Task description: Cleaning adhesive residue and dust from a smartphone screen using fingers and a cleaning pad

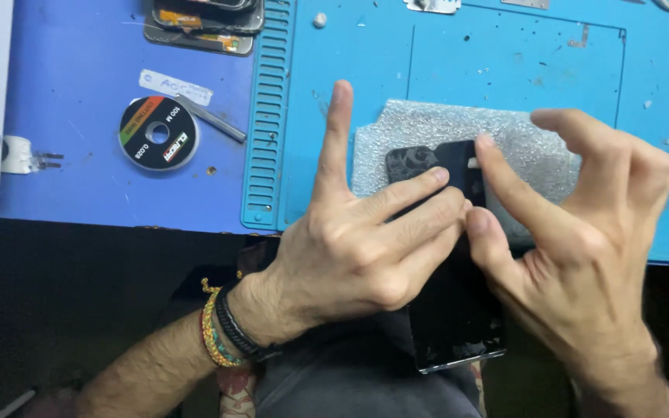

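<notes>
One black phone (458,317) sits nearest the person, its dark glossy face up and a thin pale edge showing at the lower end; the upper end reaches over the bench (79,93) edge. The left hand (358,248) grips it from the left, three fingers (420,190) laid across the top part and the forefinger pointing straight up, free. The right hand (582,248) meets it from the right, thumb and forefinger pinching at a small white bit on the phone's upper edge, the other fingers curled loosely above. One bracelet set (222,333), beaded and corded, wraps the left wrist. Just beyond the fingers lies one grey foam pad (435,124) on one light blue work mat (505,46). Farther left of the left hand lie one round wire spool (158,133), one metal tool (210,118) touching it, and one white label (174,87). Farthest, a stack of phone parts (204,23) sits at the top edge
</notes>
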